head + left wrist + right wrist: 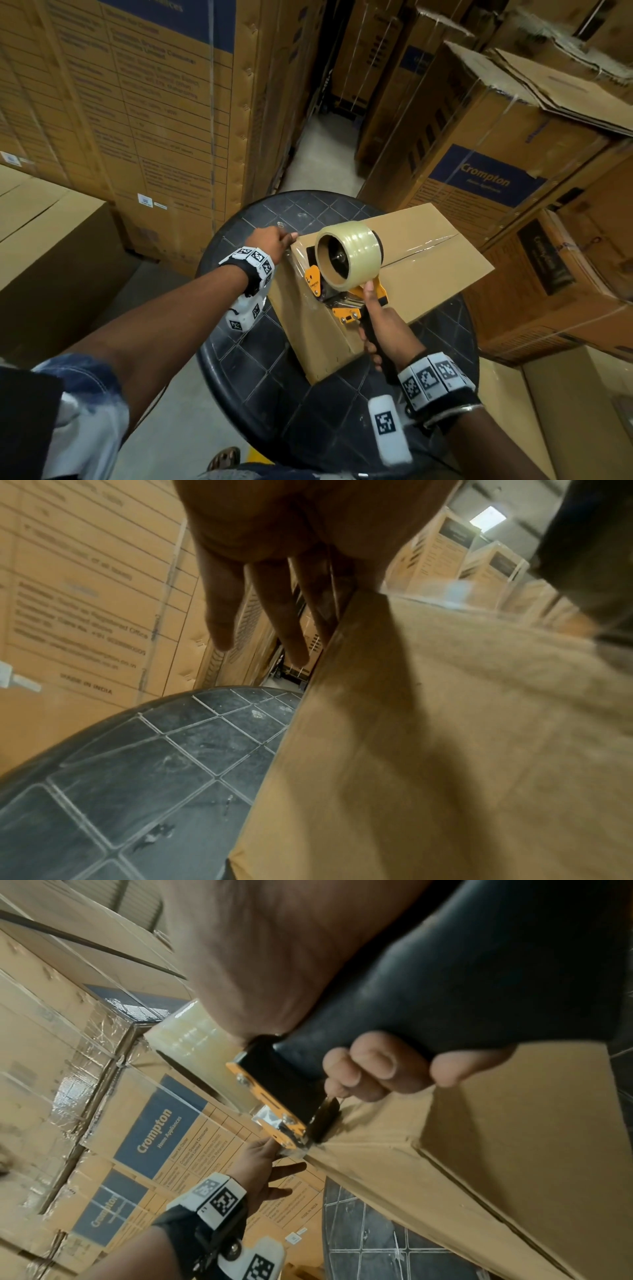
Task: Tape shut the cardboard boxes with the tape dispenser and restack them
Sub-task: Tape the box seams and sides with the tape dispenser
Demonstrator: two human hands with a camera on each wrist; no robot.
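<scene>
While the box (pixel 411 260) lies flat on the round black tabletop (pixel 260 356) at the centre of the head view, clear tape runs along its top seam and down over the near-left edge. At that edge sits the dispenser (pixel 346 274), its yellow frame carrying a roll of clear tape (pixel 356 253), its front end touching the cardboard. Right hand (pixel 387 339) forms a tight grip, fingers (pixel 373 1069) curled round the black handle, thumb laid up along the yellow frame. Left hand (pixel 270 240), at the box's upper-left corner, has a loose, wide grip: fingers (pixel 284 610) straight and spread beside the box's side, the thumb side against the taped edge. Larger stacked cartons (pixel 479 144), some printed Crompton, fill the upper frame on both sides, with a strip of floor (pixel 318 154) between them.
</scene>
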